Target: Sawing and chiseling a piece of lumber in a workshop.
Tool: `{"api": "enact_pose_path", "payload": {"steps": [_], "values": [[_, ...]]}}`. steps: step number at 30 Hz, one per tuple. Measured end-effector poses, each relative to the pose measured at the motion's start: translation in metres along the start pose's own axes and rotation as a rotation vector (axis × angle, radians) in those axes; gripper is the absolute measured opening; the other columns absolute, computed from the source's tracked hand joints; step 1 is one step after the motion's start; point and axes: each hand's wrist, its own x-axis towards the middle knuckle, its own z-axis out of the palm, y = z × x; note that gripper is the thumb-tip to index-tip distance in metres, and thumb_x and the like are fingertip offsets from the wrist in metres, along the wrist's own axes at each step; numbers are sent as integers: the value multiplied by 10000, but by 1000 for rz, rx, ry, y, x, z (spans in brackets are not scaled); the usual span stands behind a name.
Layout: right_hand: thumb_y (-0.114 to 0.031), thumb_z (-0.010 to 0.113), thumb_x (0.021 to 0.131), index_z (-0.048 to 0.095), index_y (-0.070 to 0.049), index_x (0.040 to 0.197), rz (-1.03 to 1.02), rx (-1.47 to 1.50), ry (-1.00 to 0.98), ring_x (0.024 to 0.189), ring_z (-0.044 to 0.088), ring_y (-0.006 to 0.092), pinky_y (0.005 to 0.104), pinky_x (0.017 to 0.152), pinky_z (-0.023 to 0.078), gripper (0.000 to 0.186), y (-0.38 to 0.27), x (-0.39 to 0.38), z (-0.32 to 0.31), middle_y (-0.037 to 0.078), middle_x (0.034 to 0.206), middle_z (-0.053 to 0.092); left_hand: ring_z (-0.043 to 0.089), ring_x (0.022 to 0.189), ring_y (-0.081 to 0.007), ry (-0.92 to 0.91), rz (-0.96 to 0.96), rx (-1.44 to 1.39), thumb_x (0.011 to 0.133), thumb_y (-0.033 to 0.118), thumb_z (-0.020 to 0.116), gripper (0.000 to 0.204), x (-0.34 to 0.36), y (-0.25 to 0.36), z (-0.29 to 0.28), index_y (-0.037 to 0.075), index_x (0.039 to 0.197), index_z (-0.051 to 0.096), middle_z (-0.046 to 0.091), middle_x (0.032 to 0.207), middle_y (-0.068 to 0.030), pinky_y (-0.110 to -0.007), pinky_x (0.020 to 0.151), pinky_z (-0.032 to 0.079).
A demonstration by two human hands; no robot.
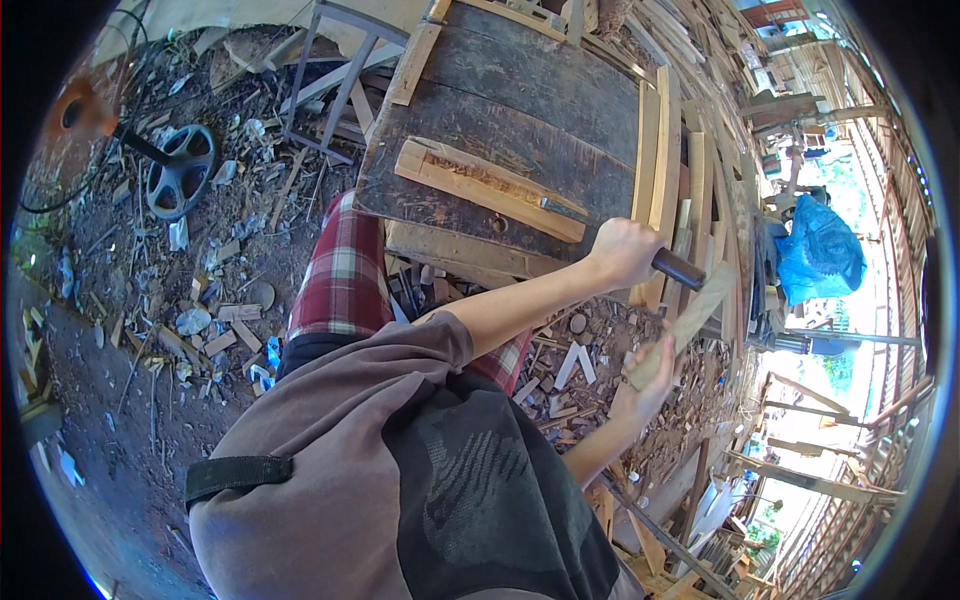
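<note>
My left hand [625, 254] is closed around a chisel; its dark handle [679, 269] sticks out past my fist. The chisel's metal blade [565, 208] lies at a low slant at the near-right end of a wooden beam [470, 205]. Along the beam's top runs a rough, brownish cut strip. My right hand [652, 378] grips a pale wooden club [700, 312], held tilted, with its upper end beside the chisel handle; I cannot tell whether they touch. The beam rests on a dark, worn wooden workbench [540, 130].
Several long timber strips [665, 150] lie along the bench's right side. A metal frame stand [340, 75] is at the far left, near a dark handwheel [181, 172]. Wood scraps [220, 340] litter the dirt ground. A blue plastic bag [822, 250] hangs at the right.
</note>
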Motion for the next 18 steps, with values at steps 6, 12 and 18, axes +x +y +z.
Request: {"api": "enact_pose_path", "payload": {"steps": [6,12,18], "values": [[-357,639,867,473,-31,1287,-223,375,156,509,483,99,241,414,383,557,-18,11,-15,20,673,496,643,593,-314,-28,32,-12,660,180,678,86,-2,3,-7,116,683,626,612,594,-103,-428,554,509],[-362,635,877,445,-35,1319,-67,-73,19,491,473,121,249,413,387,582,-2,17,-18,32,655,508,650,611,-305,-52,18,47,661,187,682,98,-2,-13,3,112,692,629,622,614,-92,-428,558,508],[-328,666,865,411,-60,1371,77,-62,-95,588,528,105,229,439,397,627,5,17,-6,41,777,534,656,624,-299,-31,43,46,658,180,679,91,3,-7,3,111,699,636,636,646,-95,-423,571,515]]}}
